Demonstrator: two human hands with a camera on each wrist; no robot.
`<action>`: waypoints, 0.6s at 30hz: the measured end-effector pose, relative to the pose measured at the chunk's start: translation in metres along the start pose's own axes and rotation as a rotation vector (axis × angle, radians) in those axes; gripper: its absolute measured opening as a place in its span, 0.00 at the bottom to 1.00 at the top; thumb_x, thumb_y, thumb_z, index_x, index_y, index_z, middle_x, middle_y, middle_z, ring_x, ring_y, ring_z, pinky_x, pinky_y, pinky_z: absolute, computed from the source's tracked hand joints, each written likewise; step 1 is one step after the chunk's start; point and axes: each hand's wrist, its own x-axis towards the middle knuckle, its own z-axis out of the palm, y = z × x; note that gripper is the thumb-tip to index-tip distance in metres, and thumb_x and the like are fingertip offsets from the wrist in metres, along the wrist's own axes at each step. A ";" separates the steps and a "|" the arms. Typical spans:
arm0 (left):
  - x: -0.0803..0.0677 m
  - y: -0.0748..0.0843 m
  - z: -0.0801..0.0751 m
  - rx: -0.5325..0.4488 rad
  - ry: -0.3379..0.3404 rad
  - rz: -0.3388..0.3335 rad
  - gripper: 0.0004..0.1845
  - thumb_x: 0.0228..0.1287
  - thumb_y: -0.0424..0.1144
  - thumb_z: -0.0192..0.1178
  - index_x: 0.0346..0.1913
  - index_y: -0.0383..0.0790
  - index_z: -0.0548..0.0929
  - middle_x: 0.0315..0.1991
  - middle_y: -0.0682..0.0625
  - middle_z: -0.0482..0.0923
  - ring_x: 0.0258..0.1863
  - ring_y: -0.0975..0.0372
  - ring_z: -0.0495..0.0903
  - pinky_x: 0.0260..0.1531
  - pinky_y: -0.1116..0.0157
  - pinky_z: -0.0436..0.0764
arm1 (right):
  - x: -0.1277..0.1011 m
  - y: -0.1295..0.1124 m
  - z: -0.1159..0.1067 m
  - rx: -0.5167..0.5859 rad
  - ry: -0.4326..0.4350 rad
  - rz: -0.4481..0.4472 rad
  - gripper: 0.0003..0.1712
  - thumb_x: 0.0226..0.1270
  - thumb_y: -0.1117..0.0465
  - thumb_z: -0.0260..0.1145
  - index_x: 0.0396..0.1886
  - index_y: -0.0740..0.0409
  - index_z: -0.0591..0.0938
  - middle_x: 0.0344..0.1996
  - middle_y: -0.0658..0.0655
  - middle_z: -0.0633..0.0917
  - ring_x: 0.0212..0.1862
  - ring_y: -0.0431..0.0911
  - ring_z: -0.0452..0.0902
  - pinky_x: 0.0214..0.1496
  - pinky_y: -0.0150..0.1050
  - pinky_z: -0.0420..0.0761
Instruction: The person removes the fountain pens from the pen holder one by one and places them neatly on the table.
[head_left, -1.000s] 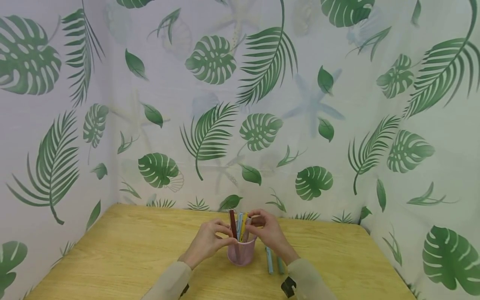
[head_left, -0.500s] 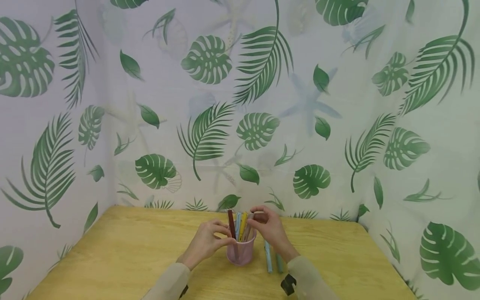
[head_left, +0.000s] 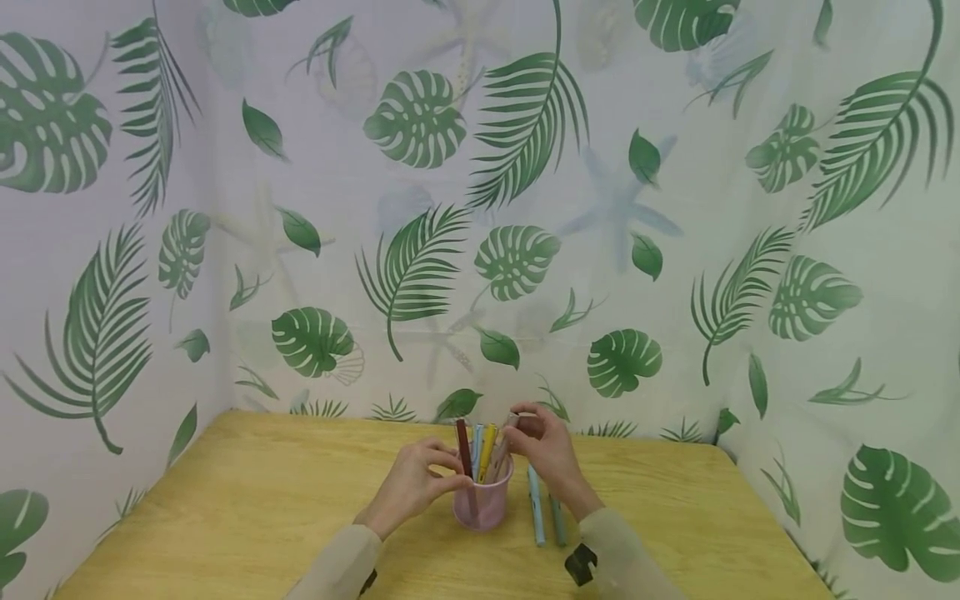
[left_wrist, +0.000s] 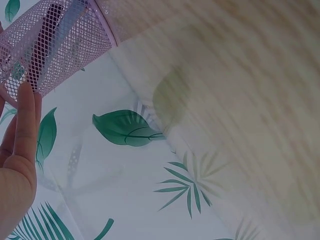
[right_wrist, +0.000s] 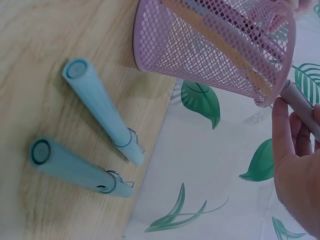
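R hand (head_left: 543, 446) pinches grey pen (right_wrist: 300, 102) at rim of pink mesh cup (head_left: 483, 500), mid-bench. L hand (head_left: 416, 483) grips cup side. Advise: keep cup steady, pen upright. 2 blue pens (head_left: 543, 517) lie beside.

You face a light wooden table (head_left: 247, 500) set into a corner; its grain runs pale yellow-brown under soft, even light; a white curtain (head_left: 480, 208) printed with green palm and monstera leaves hangs on three sides, meeting the table's far edge and both side edges; faint grey-blue starfish and shell shapes show through the cloth between the leaves.
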 end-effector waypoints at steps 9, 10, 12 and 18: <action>0.002 -0.001 0.001 0.011 0.001 0.014 0.08 0.54 0.46 0.73 0.31 0.45 0.90 0.39 0.53 0.81 0.47 0.54 0.81 0.32 0.77 0.83 | 0.001 -0.002 -0.002 0.055 -0.003 -0.012 0.16 0.70 0.69 0.62 0.56 0.61 0.76 0.46 0.65 0.81 0.46 0.52 0.83 0.44 0.46 0.88; 0.002 -0.001 0.001 0.010 0.001 0.015 0.08 0.54 0.46 0.73 0.31 0.45 0.90 0.39 0.53 0.81 0.47 0.54 0.81 0.32 0.77 0.83 | 0.001 -0.002 -0.002 0.057 0.002 -0.014 0.16 0.70 0.69 0.61 0.57 0.61 0.76 0.46 0.64 0.80 0.46 0.52 0.83 0.44 0.46 0.88; 0.001 -0.001 0.001 0.006 0.002 0.014 0.08 0.54 0.45 0.73 0.31 0.45 0.90 0.39 0.53 0.81 0.47 0.54 0.81 0.32 0.77 0.83 | 0.002 -0.002 -0.002 0.067 0.014 -0.013 0.17 0.71 0.70 0.61 0.57 0.61 0.76 0.47 0.64 0.80 0.47 0.51 0.82 0.44 0.46 0.88; 0.000 0.000 0.000 0.000 0.003 0.012 0.08 0.54 0.45 0.73 0.31 0.45 0.90 0.39 0.52 0.81 0.46 0.54 0.81 0.32 0.77 0.83 | 0.003 -0.002 -0.003 0.105 0.041 -0.018 0.18 0.71 0.69 0.61 0.59 0.60 0.75 0.52 0.66 0.79 0.47 0.49 0.83 0.42 0.45 0.89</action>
